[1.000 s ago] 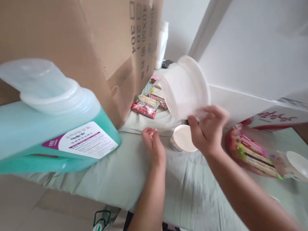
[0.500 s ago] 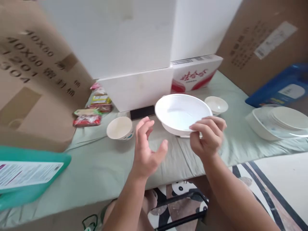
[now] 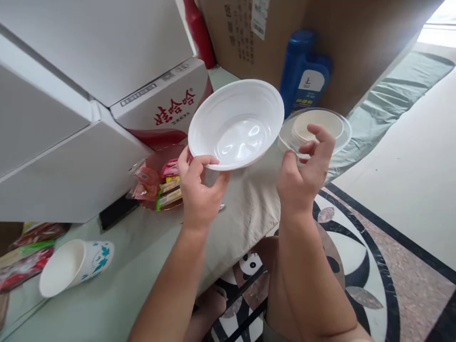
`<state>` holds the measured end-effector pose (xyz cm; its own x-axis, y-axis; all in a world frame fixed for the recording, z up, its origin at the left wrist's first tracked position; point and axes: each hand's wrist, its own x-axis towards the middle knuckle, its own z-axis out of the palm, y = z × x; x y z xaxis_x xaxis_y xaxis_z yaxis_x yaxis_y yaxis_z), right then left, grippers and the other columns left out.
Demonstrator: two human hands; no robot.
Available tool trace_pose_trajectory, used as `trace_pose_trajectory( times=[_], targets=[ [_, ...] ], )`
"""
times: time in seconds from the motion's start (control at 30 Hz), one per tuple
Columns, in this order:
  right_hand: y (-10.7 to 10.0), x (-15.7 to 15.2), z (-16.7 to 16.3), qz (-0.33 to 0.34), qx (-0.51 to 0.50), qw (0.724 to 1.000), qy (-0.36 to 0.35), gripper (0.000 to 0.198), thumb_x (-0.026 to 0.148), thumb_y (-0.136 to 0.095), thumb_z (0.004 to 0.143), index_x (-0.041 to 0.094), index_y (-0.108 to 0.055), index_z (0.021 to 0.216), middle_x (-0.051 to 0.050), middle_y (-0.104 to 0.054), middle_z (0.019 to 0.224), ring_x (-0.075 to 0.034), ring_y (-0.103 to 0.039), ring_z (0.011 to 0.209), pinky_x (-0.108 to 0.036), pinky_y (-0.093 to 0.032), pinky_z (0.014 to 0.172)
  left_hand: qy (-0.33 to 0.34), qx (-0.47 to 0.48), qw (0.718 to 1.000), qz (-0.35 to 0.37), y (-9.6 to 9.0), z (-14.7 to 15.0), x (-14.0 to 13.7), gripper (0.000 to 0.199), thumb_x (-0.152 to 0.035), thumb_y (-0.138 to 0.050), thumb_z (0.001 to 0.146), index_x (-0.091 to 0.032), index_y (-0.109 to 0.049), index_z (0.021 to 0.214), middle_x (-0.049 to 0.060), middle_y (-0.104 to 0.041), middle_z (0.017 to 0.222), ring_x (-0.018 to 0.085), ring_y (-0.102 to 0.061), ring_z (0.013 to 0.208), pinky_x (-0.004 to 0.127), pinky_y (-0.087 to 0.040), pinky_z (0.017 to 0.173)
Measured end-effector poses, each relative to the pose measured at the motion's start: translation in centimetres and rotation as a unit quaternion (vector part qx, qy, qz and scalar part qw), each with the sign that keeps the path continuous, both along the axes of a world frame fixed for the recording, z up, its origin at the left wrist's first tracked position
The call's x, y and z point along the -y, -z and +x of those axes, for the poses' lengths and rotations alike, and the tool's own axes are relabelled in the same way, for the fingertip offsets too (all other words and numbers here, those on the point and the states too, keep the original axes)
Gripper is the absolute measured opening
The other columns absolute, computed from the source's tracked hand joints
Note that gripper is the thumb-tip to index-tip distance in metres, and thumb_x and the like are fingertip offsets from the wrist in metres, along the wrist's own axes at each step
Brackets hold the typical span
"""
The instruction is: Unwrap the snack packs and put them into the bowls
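Lightly, a white bowl hangs from the left hand's pinch

Head view: the white bowl (image 3: pixel 237 123) is held up over the cloth-covered bench (image 3: pixel 142 285), tilted so its hollow faces the camera. The left hand (image 3: pixel 201 192) has its grip clamped on the near left of the rim, fingers over the lip and thumb underneath. The right hand (image 3: pixel 302 178) holds nothing; its thumb and bent fingers stand apart, close to the bowl's right side. Behind that hand sits a clear container (image 3: pixel 346 138) with white bowls (image 3: pixel 318 122) stacked inside; whether the fingers touch it, I cannot tell.

On the far right, a blue bottle (image 3: pixel 302 71) stands before a cardboard box (image 3: pixel 263 52). A reddish dish (image 3: pixel 156 159) of wrapped snacks (image 3: pixel 170 192) lies left of the left hand, and a paper cup (image 3: pixel 76 268) sits at the near left.

Judging by its glossy, thin wall, the bowl should be light, smooth and rather slippery, likely to flex under a hard squeeze and to swing when pinched at one point. The rolled rim looks the best hold; a second grip on the opposite edge, or a palm beneath the base, would steady it.
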<state>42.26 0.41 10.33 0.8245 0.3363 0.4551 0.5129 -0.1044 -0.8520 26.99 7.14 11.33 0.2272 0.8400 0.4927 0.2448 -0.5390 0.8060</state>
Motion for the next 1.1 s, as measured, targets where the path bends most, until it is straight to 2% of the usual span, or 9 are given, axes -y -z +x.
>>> trace_pose_trajectory(
  times=[0.1,0.17,0.23,0.33,0.53,0.67,0.8,0.97,1.1],
  targets=[
    [1.3,-0.3,3.6,-0.076,-0.134,0.988,-0.031,0.069,0.032,-0.043,0.086,0.028,-0.027,0.153,-0.008,-0.064,0.103,-0.024,-0.063,0.09,-0.047,-0.05,0.087,0.022,-0.013,0.999,-0.019,1.0,3.3,-1.1,0.029,-0.042,-0.079,0.08,-0.022,-0.062,0.091,0.009,-0.049,0.133,0.025,-0.053,0.132,0.038,-0.051,0.108],
    [1.9,-0.7,5.2,-0.111,-0.191,0.975,-0.039,0.076,0.037,-0.046,0.086,0.025,-0.021,0.157,-0.008,-0.067,0.105,-0.026,-0.065,0.092,-0.047,-0.05,0.087,0.041,-0.018,0.999,-0.029,1.4,4.9,-1.6,0.026,-0.039,-0.079,0.08,-0.023,-0.062,0.091,0.009,-0.049,0.132,0.024,-0.054,0.131,0.038,-0.051,0.106],
    [2.1,-1.1,6.2,-0.135,-0.218,0.966,-0.023,0.077,0.04,-0.05,0.083,0.019,-0.029,0.154,-0.01,-0.069,0.105,-0.028,-0.065,0.099,-0.048,-0.048,0.091,0.064,-0.018,0.997,-0.034,1.7,6.1,-1.9,0.025,-0.038,-0.079,0.08,-0.023,-0.062,0.091,0.009,-0.048,0.133,0.024,-0.054,0.131,0.038,-0.052,0.105],
    [1.9,-1.4,6.8,-0.149,-0.237,0.96,0.001,0.067,0.044,-0.052,0.082,0.013,-0.047,0.141,-0.013,-0.071,0.108,-0.031,-0.064,0.108,-0.049,-0.046,0.097,0.08,-0.023,0.996,-0.04,2.1,7.1,-2.2,0.026,-0.039,-0.079,0.079,-0.023,-0.062,0.09,0.009,-0.047,0.133,0.023,-0.055,0.128,0.038,-0.052,0.104],
    [1.5,-0.6,7.0,-0.144,-0.25,0.957,0.007,0.048,0.048,-0.054,0.084,0.018,-0.06,0.12,-0.013,-0.073,0.117,-0.03,-0.068,0.103,-0.049,-0.049,0.095,0.067,-0.007,0.996,-0.052,2.2,7.6,-2.8,0.032,-0.041,-0.083,0.073,-0.023,-0.061,0.088,0.007,-0.047,0.129,0.022,-0.055,0.126,0.038,-0.053,0.105],
    [1.3,0.3,7.0,-0.118,-0.244,0.963,0.001,0.042,0.05,-0.055,0.085,0.021,-0.06,0.114,-0.01,-0.075,0.115,-0.025,-0.072,0.082,-0.046,-0.053,0.086,0.063,0.021,0.996,-0.063,2.1,7.7,-3.2,0.027,-0.035,-0.081,0.074,-0.023,-0.061,0.088,0.007,-0.046,0.125,0.024,-0.051,0.131,0.04,-0.054,0.106],
    [0.9,0.9,6.8,-0.087,-0.226,0.97,0.006,0.035,0.048,-0.056,0.086,0.022,-0.059,0.109,-0.011,-0.075,0.113,-0.022,-0.072,0.073,-0.044,-0.057,0.079,0.067,0.028,0.995,-0.07,2.0,8.0,-3.4,0.022,-0.028,-0.077,0.076,-0.021,-0.061,0.088,0.008,-0.045,0.125,0.025,-0.052,0.129,0.044,-0.054,0.108],
    [-0.6,1.7,6.5,-0.052,-0.176,0.983,0.024,0.026,0.044,-0.056,0.088,0.024,-0.058,0.105,-0.009,-0.075,0.106,-0.021,-0.072,0.072,-0.043,-0.058,0.075,0.053,-0.002,0.997,-0.059,2.3,8.7,-3.7,0.025,-0.028,-0.078,0.074,-0.022,-0.06,0.09,0.006,-0.048,0.124,0.023,-0.054,0.127,0.042,-0.052,0.109],
    [-2.3,2.2,6.8,0.049,-0.134,0.988,0.06,0.015,0.034,-0.058,0.086,0.023,-0.06,0.096,-0.006,-0.071,0.092,-0.023,-0.072,0.082,-0.04,-0.061,0.07,0.055,-0.028,0.997,-0.036,2.1,9.9,-3.9,0.023,-0.028,-0.077,0.075,-0.022,-0.06,0.089,0.007,-0.052,0.121,0.025,-0.049,0.133,0.041,-0.053,0.106]
  ],
)
